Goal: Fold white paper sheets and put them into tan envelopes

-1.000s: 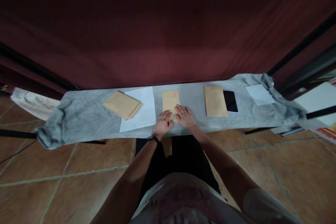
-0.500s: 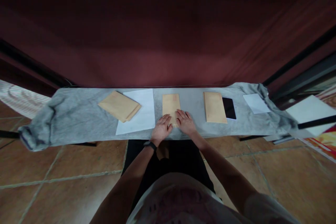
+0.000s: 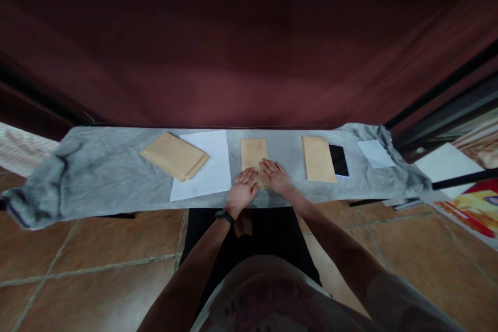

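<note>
A brown envelope (image 3: 253, 151) lies upright in the middle of a bench covered with grey cloth (image 3: 105, 176). My left hand (image 3: 241, 190) lies flat with fingers stretched out on the envelope's near left corner. My right hand (image 3: 275, 176) rests flat beside it on the near right corner. A black band sits on my left wrist. Both hands press down and hold nothing.
A stack of brown envelopes (image 3: 174, 155) lies at the left, partly on a white sheet (image 3: 207, 166). Another brown envelope (image 3: 318, 158) lies at the right beside a dark phone (image 3: 339, 160) and a small white paper (image 3: 375, 153). A dark red curtain hangs behind.
The view has shifted a little; both hands stay flat on the near end of the middle envelope, hardly moved.
</note>
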The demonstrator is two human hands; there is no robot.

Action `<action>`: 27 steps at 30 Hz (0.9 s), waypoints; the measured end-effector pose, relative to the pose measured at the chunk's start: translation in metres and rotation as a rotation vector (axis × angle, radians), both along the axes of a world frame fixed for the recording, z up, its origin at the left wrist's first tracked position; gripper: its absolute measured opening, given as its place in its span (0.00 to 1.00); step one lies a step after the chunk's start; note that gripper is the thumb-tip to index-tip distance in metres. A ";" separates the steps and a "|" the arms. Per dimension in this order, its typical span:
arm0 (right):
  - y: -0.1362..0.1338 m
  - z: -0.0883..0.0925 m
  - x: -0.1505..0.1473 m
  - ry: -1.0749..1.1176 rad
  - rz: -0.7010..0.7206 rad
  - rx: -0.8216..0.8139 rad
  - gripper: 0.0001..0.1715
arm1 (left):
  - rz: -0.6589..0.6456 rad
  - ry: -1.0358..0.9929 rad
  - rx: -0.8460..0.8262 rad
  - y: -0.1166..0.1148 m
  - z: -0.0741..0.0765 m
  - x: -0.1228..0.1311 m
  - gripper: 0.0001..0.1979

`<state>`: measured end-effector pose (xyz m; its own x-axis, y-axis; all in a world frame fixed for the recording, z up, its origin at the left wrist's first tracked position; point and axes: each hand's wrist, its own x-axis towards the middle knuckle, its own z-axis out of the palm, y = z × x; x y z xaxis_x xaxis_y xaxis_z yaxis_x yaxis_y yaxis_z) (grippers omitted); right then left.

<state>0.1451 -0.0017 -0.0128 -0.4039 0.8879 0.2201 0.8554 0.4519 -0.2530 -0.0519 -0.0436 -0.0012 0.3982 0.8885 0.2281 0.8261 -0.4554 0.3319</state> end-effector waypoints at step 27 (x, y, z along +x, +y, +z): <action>0.013 -0.001 -0.007 -0.002 -0.041 -0.012 0.31 | 0.026 -0.120 0.009 0.005 0.006 -0.003 0.19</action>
